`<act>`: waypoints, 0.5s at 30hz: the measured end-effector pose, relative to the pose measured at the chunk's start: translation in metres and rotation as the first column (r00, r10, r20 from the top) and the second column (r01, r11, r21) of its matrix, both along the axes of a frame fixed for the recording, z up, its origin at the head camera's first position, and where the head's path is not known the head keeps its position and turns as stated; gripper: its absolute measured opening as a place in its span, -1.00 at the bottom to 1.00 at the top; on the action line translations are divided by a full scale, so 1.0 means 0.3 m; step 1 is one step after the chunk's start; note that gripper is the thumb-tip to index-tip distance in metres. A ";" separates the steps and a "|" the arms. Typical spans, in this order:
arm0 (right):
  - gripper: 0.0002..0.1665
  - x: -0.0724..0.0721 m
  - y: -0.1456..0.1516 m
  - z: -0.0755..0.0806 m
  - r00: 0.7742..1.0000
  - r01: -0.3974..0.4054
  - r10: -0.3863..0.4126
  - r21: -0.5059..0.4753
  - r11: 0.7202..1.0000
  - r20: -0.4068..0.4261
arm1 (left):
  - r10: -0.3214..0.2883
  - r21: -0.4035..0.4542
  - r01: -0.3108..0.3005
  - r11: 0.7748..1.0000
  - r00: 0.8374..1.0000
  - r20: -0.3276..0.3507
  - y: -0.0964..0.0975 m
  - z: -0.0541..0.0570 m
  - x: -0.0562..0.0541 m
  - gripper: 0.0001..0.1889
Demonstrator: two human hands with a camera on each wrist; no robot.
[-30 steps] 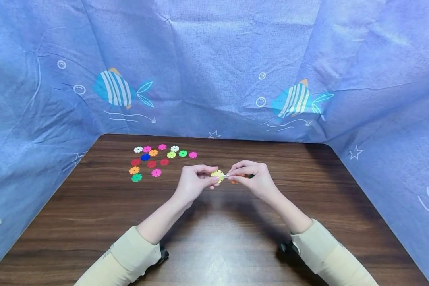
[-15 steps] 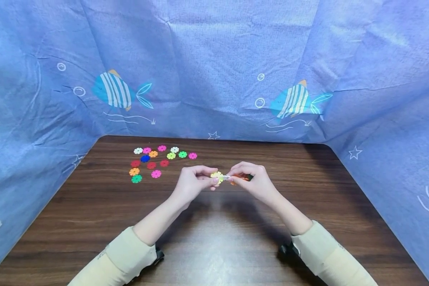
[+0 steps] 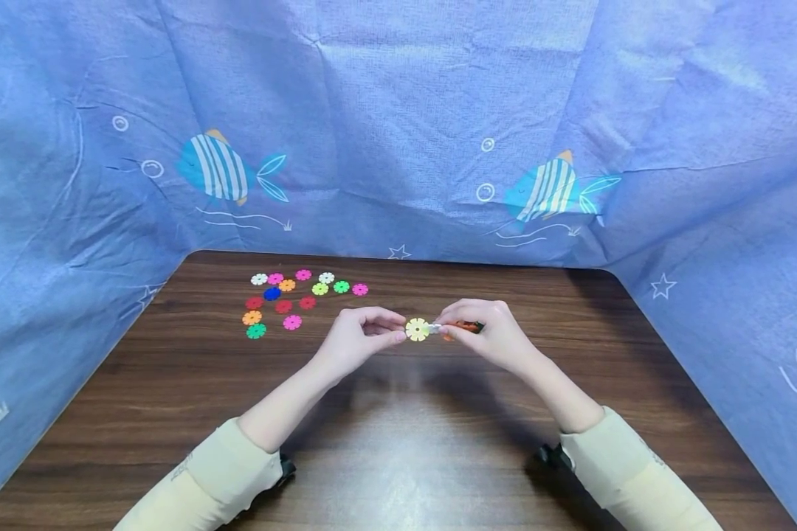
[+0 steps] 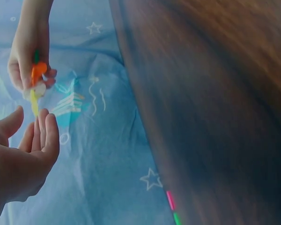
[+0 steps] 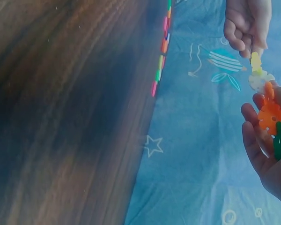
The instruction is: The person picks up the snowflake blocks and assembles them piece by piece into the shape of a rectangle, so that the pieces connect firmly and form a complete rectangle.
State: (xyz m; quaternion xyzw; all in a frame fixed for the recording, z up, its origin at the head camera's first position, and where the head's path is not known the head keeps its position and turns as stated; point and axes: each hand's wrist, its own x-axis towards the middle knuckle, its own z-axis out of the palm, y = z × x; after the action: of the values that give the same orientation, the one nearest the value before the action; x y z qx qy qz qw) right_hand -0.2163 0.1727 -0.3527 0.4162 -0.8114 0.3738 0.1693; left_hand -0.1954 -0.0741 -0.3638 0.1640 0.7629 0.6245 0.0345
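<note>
A short chain of notched flower-shaped discs hangs in the air between the hands. It runs from a yellow disc point(image 3: 417, 330) through a white disc point(image 5: 261, 81) and orange pieces point(image 5: 272, 117) to a green disc point(image 5: 280, 140). My right hand point(image 3: 488, 332) pinches the chain near the white disc, and its fingers partly cover the orange and green pieces. Beside the yellow disc, my left hand point(image 3: 361, 339) has its thumb and fingers spread apart. In the left wrist view its fingertips point(image 4: 42, 115) lie right by the yellow disc's edge; contact is hard to tell.
Several loose flower discs lie flat at the back left of the wooden table point(image 3: 398, 457), among them a blue disc point(image 3: 272, 293), a pink disc point(image 3: 292, 322) and a green loose disc point(image 3: 256, 331). A blue fish-print cloth point(image 3: 398, 133) hangs behind and along both sides.
The left thumb and fingers have parted from their pinch on the yellow disc, which now shows whole. The right hand has shifted slightly right with the chain. The loose discs stay put.
</note>
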 end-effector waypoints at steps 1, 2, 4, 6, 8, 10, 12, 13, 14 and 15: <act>-0.86 -0.001 0.005 0.003 1.000 0.006 -0.006 0.008 1.000 -0.004 | 0.003 -0.022 -0.003 1.000 1.000 -0.020 -0.009 0.003 -0.001 -0.73; -0.87 -0.003 0.010 0.006 1.000 0.012 -0.012 0.017 1.000 -0.010 | 0.007 -0.041 -0.009 0.999 0.999 -0.037 -0.020 0.006 -0.003 -0.74; -0.89 -0.007 0.020 0.012 0.999 0.020 -0.019 0.031 0.999 -0.028 | 0.018 -0.066 -0.022 0.998 0.998 -0.057 -0.043 0.012 -0.007 -0.75; -0.91 -0.010 0.030 0.017 0.999 0.022 -0.020 0.039 0.999 -0.043 | 0.034 -0.098 -0.042 0.994 0.996 -0.077 -0.068 0.017 -0.011 -0.75; -0.95 -0.011 0.039 0.023 0.998 0.026 -0.024 0.049 0.998 -0.052 | 0.049 -0.125 -0.060 0.990 0.995 -0.088 -0.095 0.021 -0.016 -0.75; -0.97 -0.011 0.049 0.028 0.998 0.031 -0.029 0.058 0.998 -0.050 | 0.058 -0.151 -0.072 0.986 0.994 -0.097 -0.122 0.025 -0.022 -0.75; -0.98 -0.010 0.057 0.033 0.998 0.034 -0.031 0.066 0.997 -0.050 | 0.056 -0.187 -0.076 0.979 0.992 -0.113 -0.152 0.026 -0.029 -0.74; -0.97 -0.010 0.062 0.035 0.998 0.037 -0.034 0.074 0.997 -0.043 | 0.053 -0.202 -0.076 0.976 0.992 -0.114 -0.167 0.026 -0.034 -0.74; -0.96 -0.010 0.066 0.037 0.999 0.039 -0.036 0.079 0.996 -0.038 | 0.051 -0.222 -0.076 0.972 0.992 -0.117 -0.183 0.026 -0.040 -0.73; -0.93 -0.010 0.071 0.040 0.999 0.039 -0.037 0.083 0.996 -0.030 | 0.047 -0.245 -0.077 0.967 0.991 -0.127 -0.198 0.027 -0.044 -0.72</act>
State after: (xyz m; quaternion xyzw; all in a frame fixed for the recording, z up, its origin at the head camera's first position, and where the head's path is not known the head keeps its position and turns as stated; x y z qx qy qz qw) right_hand -0.2194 0.1939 -0.3408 0.4127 -0.8317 0.3302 0.1702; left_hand -0.2085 -0.1334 -0.3558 0.1715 0.8407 0.5135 -0.0109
